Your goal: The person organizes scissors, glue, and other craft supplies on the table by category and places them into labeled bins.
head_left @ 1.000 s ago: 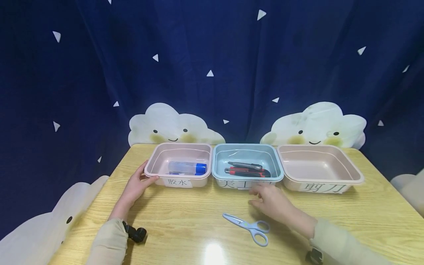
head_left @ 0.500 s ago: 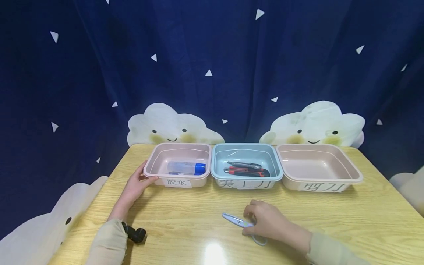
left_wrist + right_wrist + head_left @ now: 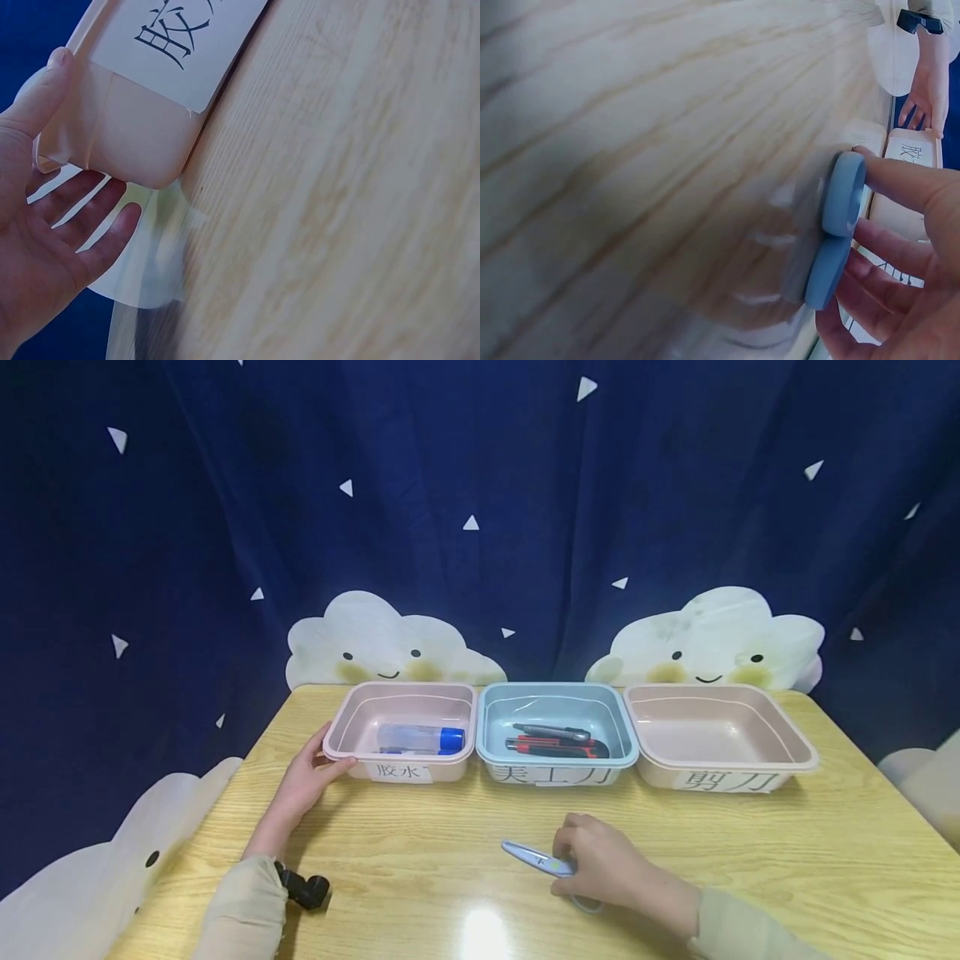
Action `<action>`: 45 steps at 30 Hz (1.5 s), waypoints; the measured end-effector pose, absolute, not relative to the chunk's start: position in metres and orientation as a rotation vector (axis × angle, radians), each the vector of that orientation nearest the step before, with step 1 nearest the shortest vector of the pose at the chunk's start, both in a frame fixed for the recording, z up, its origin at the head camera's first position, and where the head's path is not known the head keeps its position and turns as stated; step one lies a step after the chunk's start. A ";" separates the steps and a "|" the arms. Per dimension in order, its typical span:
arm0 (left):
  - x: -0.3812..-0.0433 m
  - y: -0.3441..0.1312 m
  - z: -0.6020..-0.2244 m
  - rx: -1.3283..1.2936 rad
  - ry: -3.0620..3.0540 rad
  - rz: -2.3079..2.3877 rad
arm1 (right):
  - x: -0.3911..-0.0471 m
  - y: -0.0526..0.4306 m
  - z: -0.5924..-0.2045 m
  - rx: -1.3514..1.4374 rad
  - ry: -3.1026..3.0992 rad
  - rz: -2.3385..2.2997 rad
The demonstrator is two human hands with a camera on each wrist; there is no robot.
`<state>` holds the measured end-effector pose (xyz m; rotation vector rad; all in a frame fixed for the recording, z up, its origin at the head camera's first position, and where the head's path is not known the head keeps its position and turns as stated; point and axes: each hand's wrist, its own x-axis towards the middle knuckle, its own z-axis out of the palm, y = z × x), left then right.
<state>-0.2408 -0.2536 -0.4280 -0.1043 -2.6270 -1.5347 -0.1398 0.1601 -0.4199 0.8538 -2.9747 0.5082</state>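
Note:
Light-blue scissors point(image 3: 534, 857) lie low over the table in the head view, with blades toward the left. My right hand point(image 3: 611, 868) pinches them near the handles, covering much of the loops. In the right wrist view, thumb and fingers close on the blue scissor handles point(image 3: 843, 191). At the left pink bin point(image 3: 352, 766), my left hand point(image 3: 303, 783) rests on the front left corner. Its thumb lies on the rim; in the left wrist view the other fingers point(image 3: 112, 238) are spread and fairly straight beside the bin.
The left bin holds a clear glue bottle point(image 3: 408, 737) with a blue cap. Utility knives point(image 3: 555, 747) lie in the middle blue bin point(image 3: 498, 758). A labelled pink bin point(image 3: 652, 762) stands at right. Behind the wooden table point(image 3: 420, 860) hangs a dark blue curtain point(image 3: 420, 443).
My right hand has come down from near the middle bin's label to the scissors and taken hold of their handles. The left hand stays at the left bin's corner.

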 end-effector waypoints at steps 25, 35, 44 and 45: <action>-0.241 -0.254 -0.429 -0.099 -2.630 -1.524 | -0.143 0.169 -0.411 1.006 -2.823 0.372; -0.239 -0.252 -0.426 -0.100 -2.626 -1.535 | -0.144 0.188 -0.397 0.941 -2.835 0.355; -0.239 -0.251 -0.425 -0.099 -2.632 -1.535 | -0.148 0.209 -0.377 0.913 -2.731 0.308; -0.239 -0.251 -0.425 -0.101 -2.633 -1.536 | -0.150 0.211 -0.375 0.912 -2.705 0.291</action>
